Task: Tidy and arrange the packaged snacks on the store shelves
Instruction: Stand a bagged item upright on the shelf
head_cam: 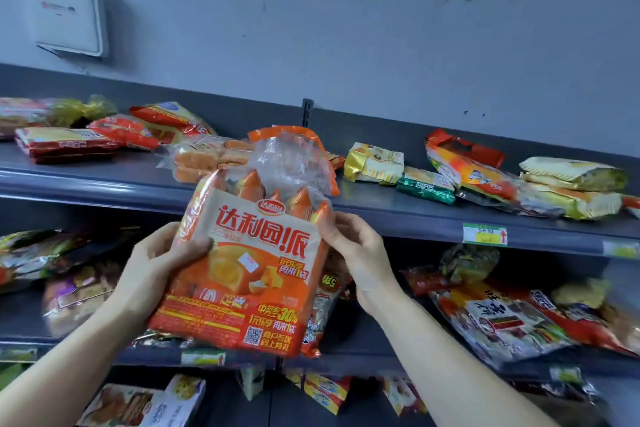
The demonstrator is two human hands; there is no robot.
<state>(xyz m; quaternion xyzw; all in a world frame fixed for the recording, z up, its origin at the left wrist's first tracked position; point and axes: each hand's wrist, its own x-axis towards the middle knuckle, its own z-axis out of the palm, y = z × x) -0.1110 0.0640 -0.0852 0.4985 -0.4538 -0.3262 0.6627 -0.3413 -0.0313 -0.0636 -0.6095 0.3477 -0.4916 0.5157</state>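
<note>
We see an orange-and-cream snack bag (249,288) with red lettering (yellow pie printed on it), dark grey shelves (104,180), one green packet (426,190).

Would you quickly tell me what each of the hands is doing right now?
Left hand: grips the left edge of the orange snack bag.
Right hand: pinches the same bag's right edge near its top.

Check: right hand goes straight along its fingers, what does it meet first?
The orange snack bag: the right hand pinches its upper right edge. Past it, probably the top shelf lip, depth unclear.
</note>
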